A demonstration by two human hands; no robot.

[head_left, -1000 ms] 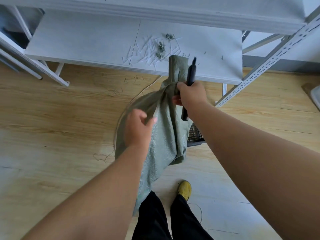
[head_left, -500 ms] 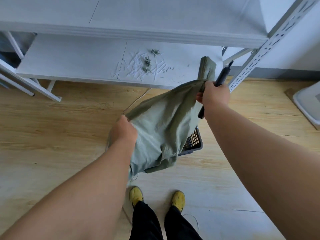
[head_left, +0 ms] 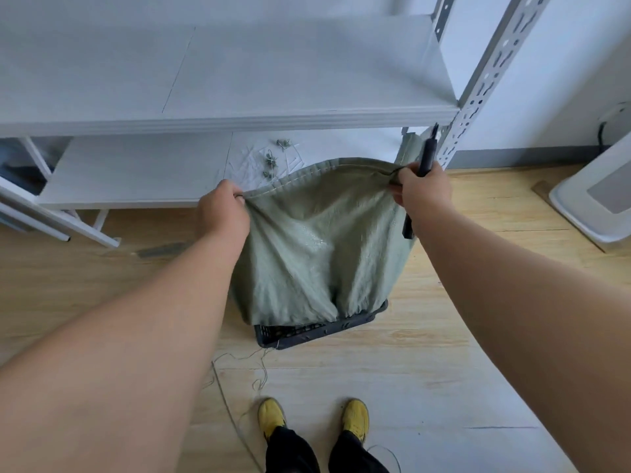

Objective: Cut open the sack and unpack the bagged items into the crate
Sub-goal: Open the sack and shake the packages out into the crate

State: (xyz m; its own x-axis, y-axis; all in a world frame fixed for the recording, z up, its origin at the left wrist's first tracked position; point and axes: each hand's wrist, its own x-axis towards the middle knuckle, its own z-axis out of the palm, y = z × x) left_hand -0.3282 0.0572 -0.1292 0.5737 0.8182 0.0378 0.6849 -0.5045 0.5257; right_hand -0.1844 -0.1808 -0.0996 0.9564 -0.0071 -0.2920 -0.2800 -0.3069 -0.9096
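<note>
A limp green woven sack (head_left: 321,247) hangs stretched between my hands, its hemmed edge uppermost and its lower end draped over a dark slatted crate (head_left: 307,331) on the floor. My left hand (head_left: 222,209) pinches the sack's left top corner. My right hand (head_left: 421,192) grips the right top corner together with a black cutter (head_left: 426,155) that points upward. The crate's inside is hidden by the sack, and no bagged items show.
A white metal shelving unit (head_left: 239,117) stands just behind the sack, with thread scraps (head_left: 273,162) on its lower shelf. A perforated upright (head_left: 478,80) is beside my right hand. A white bin (head_left: 597,199) sits at right. Loose threads lie on the wooden floor near my yellow shoes (head_left: 273,416).
My hands have moved apart and spread the sack wide over the crate. The left hand shifted from the bunched middle to the left top corner. My view tilted up.
</note>
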